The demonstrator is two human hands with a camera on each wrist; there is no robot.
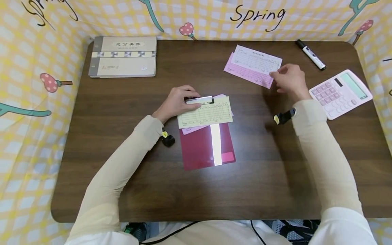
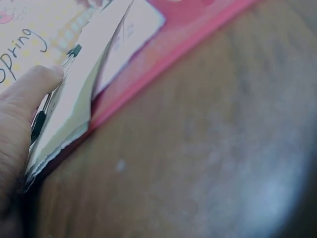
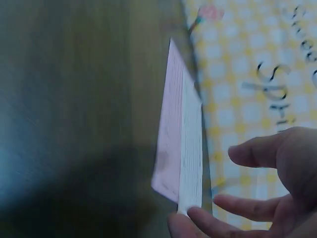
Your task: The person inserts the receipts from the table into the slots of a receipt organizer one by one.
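Left hand [image 1: 177,102] has its grip on the metal clip [image 1: 199,100] of the red clipboard [image 1: 206,146], fingers curled over it, thumb against the paper edge in the left wrist view. The yellow slip [image 1: 206,114] sits on top of the board, a pink sheet [image 1: 193,128] peeking out under it.

Right hand [image 1: 289,81] is out at the loose forms: white slip [image 1: 256,60] stacked on a pink slip [image 1: 246,73], well up-right of the clipboard. Grip there is loose, fingers spread, fingertips [image 3: 198,216] just touching the white slip's near edge; nothing pinched yet.

Risks as I see them:
- Fingertip drag on the top slip only: likely slides it off the pink one and splits the pair.
- If the left hand eases off the clip, the stack under it is already fanned and could skew or slip out.
- Right sleeve passes close to the pink calculator [image 1: 340,92], right of the clipboard; a wide sweep back could nudge it toward the counter [image 1: 122,163] edge.
- Black marker [image 1: 310,54] beyond the slips could roll if bumped.
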